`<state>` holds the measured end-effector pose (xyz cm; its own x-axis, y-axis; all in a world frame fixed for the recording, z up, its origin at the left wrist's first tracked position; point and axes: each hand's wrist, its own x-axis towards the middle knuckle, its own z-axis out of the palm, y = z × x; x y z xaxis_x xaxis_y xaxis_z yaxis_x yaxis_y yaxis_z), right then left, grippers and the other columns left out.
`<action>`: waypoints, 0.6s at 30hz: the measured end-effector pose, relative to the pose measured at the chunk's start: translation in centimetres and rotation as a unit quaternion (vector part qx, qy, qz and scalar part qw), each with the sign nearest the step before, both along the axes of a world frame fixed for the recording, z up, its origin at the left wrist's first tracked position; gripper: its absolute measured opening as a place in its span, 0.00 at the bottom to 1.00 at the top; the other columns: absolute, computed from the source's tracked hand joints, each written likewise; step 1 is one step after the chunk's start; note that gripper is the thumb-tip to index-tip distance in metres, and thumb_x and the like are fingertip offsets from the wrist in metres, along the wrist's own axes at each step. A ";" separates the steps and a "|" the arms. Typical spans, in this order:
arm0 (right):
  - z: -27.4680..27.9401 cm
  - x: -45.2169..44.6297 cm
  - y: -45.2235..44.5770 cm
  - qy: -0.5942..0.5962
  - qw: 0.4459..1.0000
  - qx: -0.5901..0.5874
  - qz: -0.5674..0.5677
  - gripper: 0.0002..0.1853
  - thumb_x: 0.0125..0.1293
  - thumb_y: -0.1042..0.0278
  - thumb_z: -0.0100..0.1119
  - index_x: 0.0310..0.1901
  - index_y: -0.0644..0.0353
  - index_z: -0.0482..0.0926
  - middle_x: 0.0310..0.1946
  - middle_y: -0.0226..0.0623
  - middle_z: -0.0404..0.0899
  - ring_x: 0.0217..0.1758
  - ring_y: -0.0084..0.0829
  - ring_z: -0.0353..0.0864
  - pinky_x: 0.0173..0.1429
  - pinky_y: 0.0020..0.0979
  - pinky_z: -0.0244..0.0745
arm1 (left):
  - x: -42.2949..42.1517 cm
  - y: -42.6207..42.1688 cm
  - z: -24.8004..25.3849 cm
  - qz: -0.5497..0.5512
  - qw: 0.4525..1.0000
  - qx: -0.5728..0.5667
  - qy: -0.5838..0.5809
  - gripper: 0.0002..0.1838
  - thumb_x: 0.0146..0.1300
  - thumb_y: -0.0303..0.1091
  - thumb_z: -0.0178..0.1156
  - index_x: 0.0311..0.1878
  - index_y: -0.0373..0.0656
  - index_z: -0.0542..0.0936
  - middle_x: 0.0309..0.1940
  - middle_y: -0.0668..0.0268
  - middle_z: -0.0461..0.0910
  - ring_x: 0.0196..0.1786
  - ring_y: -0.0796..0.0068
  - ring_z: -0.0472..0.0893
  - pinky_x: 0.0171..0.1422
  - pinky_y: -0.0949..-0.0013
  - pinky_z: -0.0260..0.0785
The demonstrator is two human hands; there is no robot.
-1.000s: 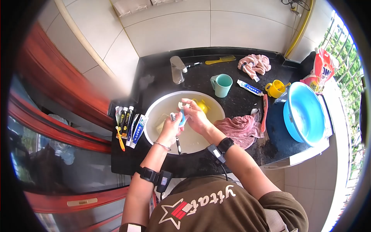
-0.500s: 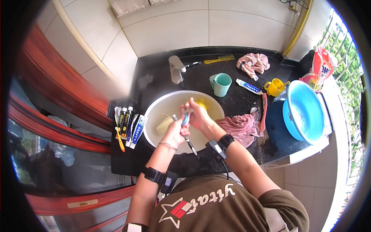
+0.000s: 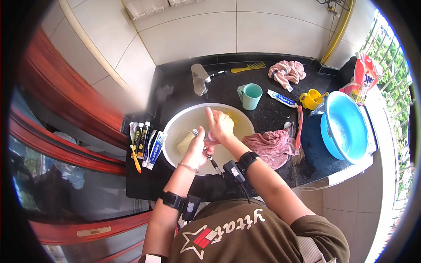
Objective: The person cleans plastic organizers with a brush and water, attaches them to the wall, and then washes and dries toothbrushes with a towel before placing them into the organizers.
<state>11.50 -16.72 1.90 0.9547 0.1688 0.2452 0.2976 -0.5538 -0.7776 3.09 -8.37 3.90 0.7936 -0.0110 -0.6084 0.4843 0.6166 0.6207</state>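
Over the white basin (image 3: 172, 120) of cloudy water, my left hand (image 3: 198, 149) is closed around a black-and-white toothbrush (image 3: 215, 165), its handle slanting down past the rim. Right against it is my right hand (image 3: 222, 126), thumb stretched upward and apart; its other fingers reach toward the left fingers and are partly hidden. What lies between the two hands is hard to make out. A pale cloth or block (image 3: 185, 141) sits in the basin on the left. Something yellow (image 3: 233, 119) shows in the water behind my right hand.
Toothpaste tubes (image 3: 155, 150) and an orange toothbrush (image 3: 136, 160) lie left. Behind the basin are a tap (image 3: 200, 80), yellow comb (image 3: 248, 67) and green mug (image 3: 251, 96). Rightward are a pink towel (image 3: 272, 147), pink brush (image 3: 299, 127), yellow cup (image 3: 312, 99) and blue basin (image 3: 345, 128).
My right hand has turned and its pinch has loosened, with the thumb now extended. The blue piece seen between my hands is now covered. My left hand keeps the toothbrush, shifted slightly left.
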 end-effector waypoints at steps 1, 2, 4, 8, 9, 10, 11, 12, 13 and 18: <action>-0.3 0.4 0.2 -0.001 1.000 0.000 -0.002 0.29 0.65 0.41 0.40 0.21 0.60 0.74 0.23 0.49 0.77 0.33 0.51 0.78 0.40 0.47 0.71 | 0.0 -0.3 0.3 -0.002 1.000 0.000 -0.001 0.14 0.68 0.47 0.45 0.37 0.46 0.69 0.21 0.67 0.71 0.14 0.83 0.64 0.18 0.79 0.56; -0.9 0.7 0.4 0.029 0.999 -0.022 0.008 0.28 0.65 0.41 0.40 0.23 0.60 0.74 0.24 0.48 0.78 0.34 0.50 0.78 0.42 0.46 0.71 | -0.1 -0.9 0.4 -0.010 0.995 0.084 -0.045 0.16 0.68 0.49 0.46 0.38 0.45 0.69 0.21 0.67 0.71 0.14 0.83 0.64 0.18 0.79 0.56; 0.2 0.4 0.6 0.084 0.993 -0.075 0.015 0.27 0.66 0.43 0.39 0.28 0.61 0.76 0.26 0.49 0.78 0.37 0.50 0.78 0.45 0.46 0.72 | -0.2 -1.0 -0.9 0.010 0.974 0.192 -0.123 0.14 0.67 0.46 0.49 0.40 0.44 0.69 0.22 0.67 0.72 0.15 0.84 0.65 0.18 0.80 0.55; -2.8 1.5 0.4 0.153 0.974 0.107 0.128 0.22 0.65 0.53 0.40 0.36 0.66 0.76 0.25 0.46 0.75 0.32 0.39 0.78 0.41 0.35 0.73 | 1.0 1.2 -5.2 -0.005 0.916 0.372 -0.153 0.11 0.63 0.33 0.52 0.46 0.38 0.70 0.27 0.62 0.77 0.21 0.74 0.75 0.23 0.70 0.63; -2.9 1.9 0.3 0.146 0.974 0.111 0.130 0.22 0.65 0.53 0.40 0.36 0.66 0.76 0.25 0.46 0.75 0.32 0.39 0.78 0.41 0.35 0.73 | 0.9 1.5 -4.8 -0.002 0.913 0.377 -0.159 0.11 0.63 0.33 0.52 0.46 0.38 0.70 0.27 0.62 0.77 0.21 0.74 0.75 0.23 0.70 0.63; -2.9 2.2 0.3 0.250 0.940 0.165 0.161 0.20 0.65 0.55 0.42 0.35 0.66 0.76 0.26 0.42 0.75 0.31 0.34 0.76 0.39 0.34 0.72 | 0.8 1.8 -4.4 -0.014 0.831 0.510 -0.222 0.14 0.62 0.32 0.54 0.49 0.39 0.69 0.28 0.59 0.77 0.25 0.69 0.78 0.26 0.68 0.66; -3.0 2.6 0.5 0.351 0.891 0.215 0.191 0.18 0.64 0.57 0.44 0.34 0.65 0.75 0.27 0.38 0.75 0.29 0.30 0.74 0.38 0.32 0.72 | 0.8 2.1 -3.9 -0.027 0.727 0.628 -0.277 0.18 0.60 0.31 0.56 0.52 0.39 0.68 0.29 0.56 0.78 0.29 0.64 0.80 0.29 0.65 0.68; -2.5 3.2 0.9 0.331 0.896 0.210 0.208 0.16 0.65 0.58 0.47 0.33 0.65 0.75 0.31 0.33 0.74 0.29 0.26 0.72 0.38 0.30 0.71 | 0.9 1.9 -3.0 -0.041 0.706 0.645 -0.289 0.25 0.56 0.29 0.58 0.57 0.42 0.65 0.29 0.53 0.78 0.32 0.57 0.81 0.33 0.62 0.70; -2.1 3.7 1.1 0.327 0.896 0.215 0.210 0.16 0.65 0.58 0.47 0.33 0.65 0.75 0.31 0.33 0.74 0.29 0.26 0.72 0.38 0.30 0.71 | 1.2 2.0 -2.1 -0.040 0.702 0.649 -0.292 0.25 0.56 0.29 0.58 0.57 0.42 0.65 0.29 0.53 0.78 0.32 0.57 0.81 0.33 0.62 0.70; -1.9 8.3 2.1 0.356 0.871 0.277 0.196 0.22 0.64 0.49 0.51 0.43 0.64 0.76 0.39 0.36 0.76 0.40 0.27 0.70 0.46 0.33 0.65 | 3.6 6.3 -2.4 -0.003 0.880 0.426 -0.212 0.16 0.59 0.32 0.56 0.50 0.39 0.73 0.23 0.67 0.75 0.19 0.79 0.71 0.22 0.74 0.62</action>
